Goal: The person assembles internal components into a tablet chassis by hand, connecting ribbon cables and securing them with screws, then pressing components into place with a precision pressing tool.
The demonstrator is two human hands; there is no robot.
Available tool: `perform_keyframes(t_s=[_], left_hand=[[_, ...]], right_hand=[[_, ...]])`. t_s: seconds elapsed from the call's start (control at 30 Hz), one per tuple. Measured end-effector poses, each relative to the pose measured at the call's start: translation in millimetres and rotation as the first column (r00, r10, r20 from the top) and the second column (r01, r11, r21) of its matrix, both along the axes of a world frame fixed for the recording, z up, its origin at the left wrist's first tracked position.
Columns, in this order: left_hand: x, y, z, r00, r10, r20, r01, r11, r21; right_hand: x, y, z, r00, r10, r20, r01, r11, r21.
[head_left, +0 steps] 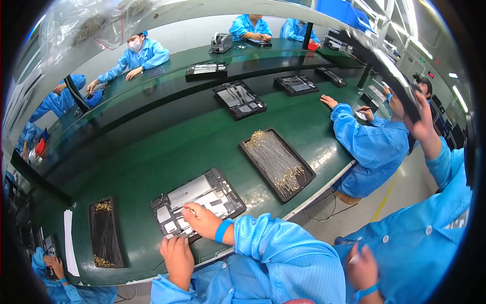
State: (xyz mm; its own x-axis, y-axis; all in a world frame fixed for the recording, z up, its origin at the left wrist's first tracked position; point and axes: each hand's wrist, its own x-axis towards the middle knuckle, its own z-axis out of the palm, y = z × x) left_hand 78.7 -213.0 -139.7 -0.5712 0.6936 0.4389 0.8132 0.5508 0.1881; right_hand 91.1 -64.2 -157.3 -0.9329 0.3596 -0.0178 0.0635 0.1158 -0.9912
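Note:
An opened tablet housing [188, 193], black-framed with silver and white parts inside, lies on the green bench in front of me. Over its near part is my right hand [203, 223], wearing a blue wristband, thumb and fingers drawn together against the inner parts. Whatever those fingertips hold is too small to make out. My left hand [178, 259] is at the housing's near left edge, fingers bent down and close together. Its fingertips touch that edge, and anything between them is hidden.
A black tray of grey cables with gold ends [277, 164] lies to the right, another with dark cables [107, 233] to the left. A white strip [71, 243] is beside it. More opened housings [239, 100] line the far side. A person's raised hand [425, 124] holds a dark panel [392, 71].

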Motion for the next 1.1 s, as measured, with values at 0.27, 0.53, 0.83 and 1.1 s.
perform_keyframes(t_s=[0.27,0.53,0.83,1.1], left_hand=[[2,-25,-11,-0.319,-0.502,0.804,-0.857,0.515,-0.019],[-9,-12,-12,-0.205,-0.363,0.909,-0.93,0.362,-0.065],[-29,-18,-12,-0.128,-0.247,0.961,-0.906,0.423,-0.012],[-19,-14,-8,0.248,0.031,0.968,-0.813,0.551,0.19]], right_hand=[[0,0,9,1.0,-0.014,0.028,0.016,0.998,-0.064],[2,-2,9,0.998,-0.056,-0.011,0.054,0.994,-0.099],[6,-2,19,0.998,-0.056,0.013,0.057,0.996,-0.072],[36,18,40,0.996,-0.086,-0.031,0.085,0.996,-0.031]])
